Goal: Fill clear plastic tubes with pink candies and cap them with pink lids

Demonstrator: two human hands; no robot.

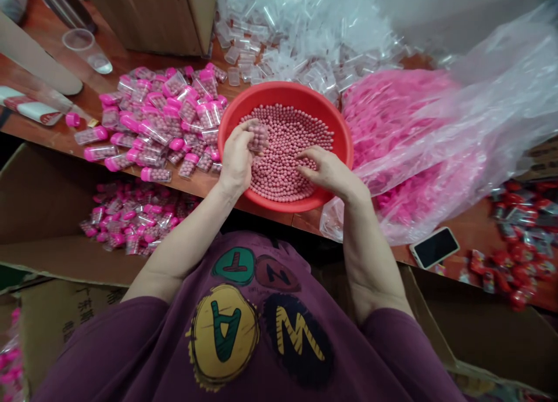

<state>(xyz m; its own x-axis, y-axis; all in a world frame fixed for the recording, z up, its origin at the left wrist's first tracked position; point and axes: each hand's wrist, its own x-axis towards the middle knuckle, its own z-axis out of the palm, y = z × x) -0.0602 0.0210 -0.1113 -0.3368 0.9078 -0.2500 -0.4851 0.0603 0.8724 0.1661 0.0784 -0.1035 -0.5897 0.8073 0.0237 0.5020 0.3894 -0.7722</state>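
Observation:
A red plastic basin (pixel 285 89) on the table holds a thick layer of small pink beads (pixel 283 152). My left hand (pixel 236 161), over the basin's left side, is closed around a clear plastic bottle (pixel 258 137) with pink beads inside; no cap shows on it. Above the beads on the right, my right hand (pixel 325 168) has its fingers curved and apart, with nothing visible in them. Left of the basin lies a heap of filled clear bottles with pink caps (pixel 174 114).
Behind the basin are many empty clear bottles (pixel 305 47). A plastic bag of pink caps (pixel 401 111) lies to the right, near a phone (pixel 435 247) and red packets (pixel 518 268). Below the table's left edge, an open cardboard box (pixel 47 216) contains more filled bottles.

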